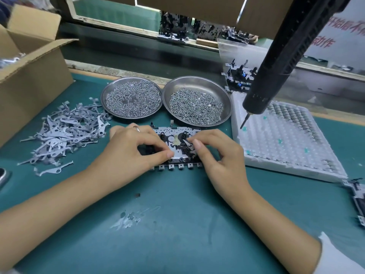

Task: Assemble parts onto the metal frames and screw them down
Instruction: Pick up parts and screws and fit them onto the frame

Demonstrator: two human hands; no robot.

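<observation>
A metal frame [177, 133] with black parts on it lies flat on the green mat, just in front of the two screw dishes. My left hand [130, 147] grips its left side, fingers curled over a black part, thumb at the front edge. My right hand [215, 153] pinches a small part on the frame's right half between thumb and forefinger. The part itself is mostly hidden by the fingers. An electric screwdriver [280, 62] hangs from above at the right, its bit pointing down over the white tray.
Two steel dishes of screws [131, 99] [197, 107] sit behind the frame. A heap of grey metal levers [63, 131] lies left, beside a cardboard box [29, 62]. A white foam tray [284, 143] is right, stacked frames [239, 76] behind it, another frame [357, 200] at the right edge.
</observation>
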